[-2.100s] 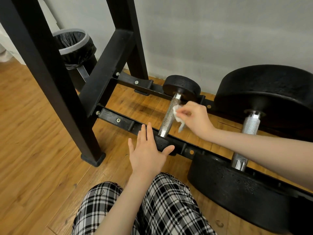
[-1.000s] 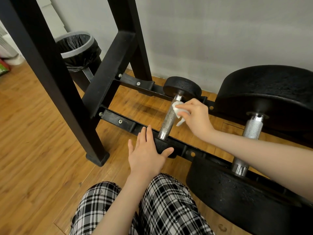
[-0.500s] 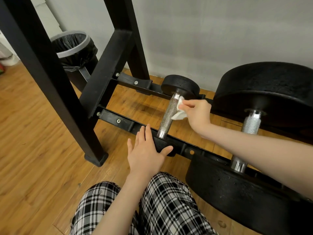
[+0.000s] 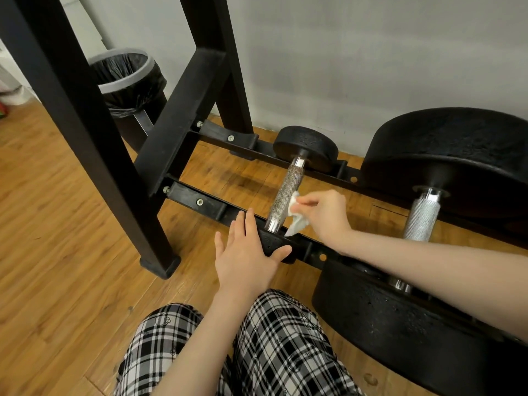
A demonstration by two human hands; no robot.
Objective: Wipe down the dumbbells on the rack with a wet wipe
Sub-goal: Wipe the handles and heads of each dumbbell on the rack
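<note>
Right hand (image 4: 328,215) pinches the wet wipe (image 4: 295,215) against the small dumbbell (image 4: 287,195) handle on the bottom rack (image 4: 200,200); left hand (image 4: 247,258) lies flat, steadying its near end. Big dumbbell (image 4: 423,215) probably still to go.

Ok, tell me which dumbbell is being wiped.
The small dumbbell on the left: the right hand presses the wet wipe against its handle. The large dumbbell is untouched.

You're looking at a small black dumbbell (image 4: 288,192) lying across the rack (image 4: 200,200) rails, a crumpled white wipe (image 4: 295,217) touching its knurled handle; a much larger dumbbell (image 4: 423,218) is sitting beside it.
</note>
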